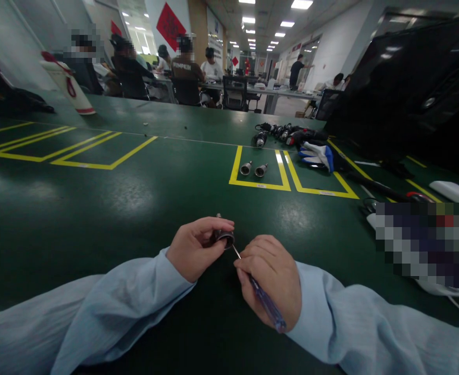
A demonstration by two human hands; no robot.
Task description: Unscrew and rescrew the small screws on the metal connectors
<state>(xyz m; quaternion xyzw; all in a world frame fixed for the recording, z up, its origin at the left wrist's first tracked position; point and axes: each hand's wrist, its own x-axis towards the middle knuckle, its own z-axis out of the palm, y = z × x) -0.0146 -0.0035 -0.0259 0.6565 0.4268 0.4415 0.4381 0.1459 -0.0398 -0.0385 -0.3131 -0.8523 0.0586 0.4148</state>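
Observation:
Between the thumb and fingers of my left hand (198, 247) is a small metal socket-like connector (226, 238), its round open end facing me. My right hand (270, 278) is closed around a screwdriver (266, 304) with a translucent purple-blue handle. The thin shaft points up and left, its tip at the connector's rim; whether it touches cannot be made out. Two similar metal connectors, a left one (246, 168) and a right one (261, 170), lie inside a yellow taped box farther back on the green table (166, 198).
Behind the taped boxes lies a heap of black cables with metal ends (282, 133). A blue and white glove (317, 156) rests on the right box. A pixelated flat object (428, 245) is at right, a pale cylinder (69, 86) at back left. People sit at desks beyond.

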